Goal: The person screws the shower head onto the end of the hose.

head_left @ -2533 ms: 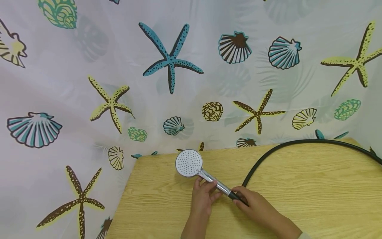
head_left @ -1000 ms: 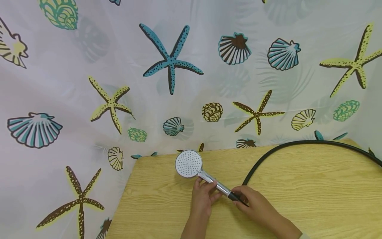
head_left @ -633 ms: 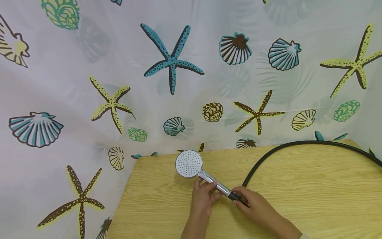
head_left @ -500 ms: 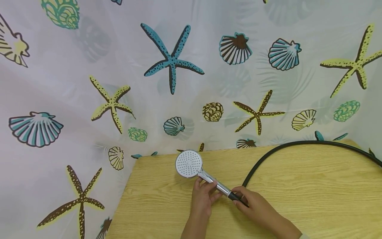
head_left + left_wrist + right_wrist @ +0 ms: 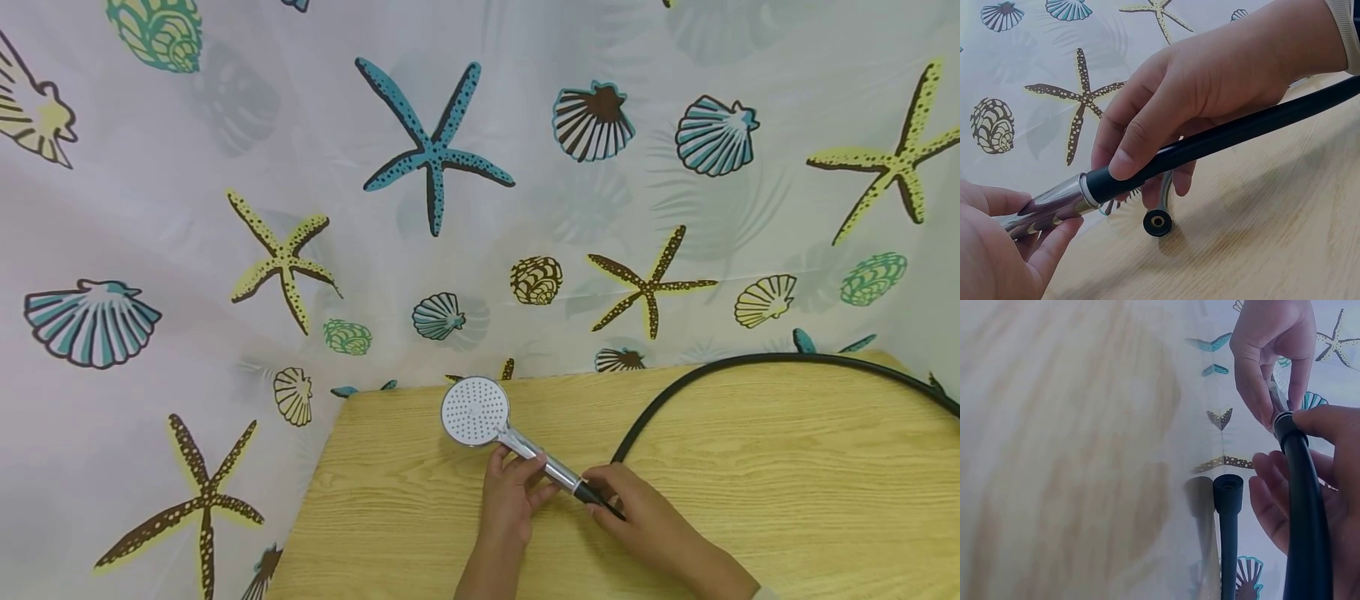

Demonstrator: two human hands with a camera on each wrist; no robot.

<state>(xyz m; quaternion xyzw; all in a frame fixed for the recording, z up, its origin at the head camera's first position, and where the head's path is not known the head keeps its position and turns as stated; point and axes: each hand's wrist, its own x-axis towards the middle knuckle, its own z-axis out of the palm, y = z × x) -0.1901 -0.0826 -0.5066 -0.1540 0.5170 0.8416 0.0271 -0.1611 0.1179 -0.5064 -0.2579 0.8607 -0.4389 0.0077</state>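
In the head view a chrome hand shower [image 5: 475, 411] with a white, dotted round face points up. My left hand [image 5: 510, 500] grips its chrome handle [image 5: 558, 472] between thumb and fingers. At the handle's lower end, my right hand [image 5: 637, 512] pinches the black end of a shower hose [image 5: 1216, 140]. The left wrist view shows this black end against the handle's metal rim. Below the right hand lies another black hose end [image 5: 1159, 223], with a round hole in its face. It also stands out in the right wrist view as a hose end [image 5: 1229, 490].
A wood-grain tabletop [image 5: 780, 467] lies under both hands. Beyond it hangs a white curtain [image 5: 525, 217] printed with shells and starfish, also along the left side. A black hose stretch [image 5: 795, 357] arcs along the back edge to the right.
Both hands keep their places on the handle and hose. Only a slight shift of the whole head view shows.
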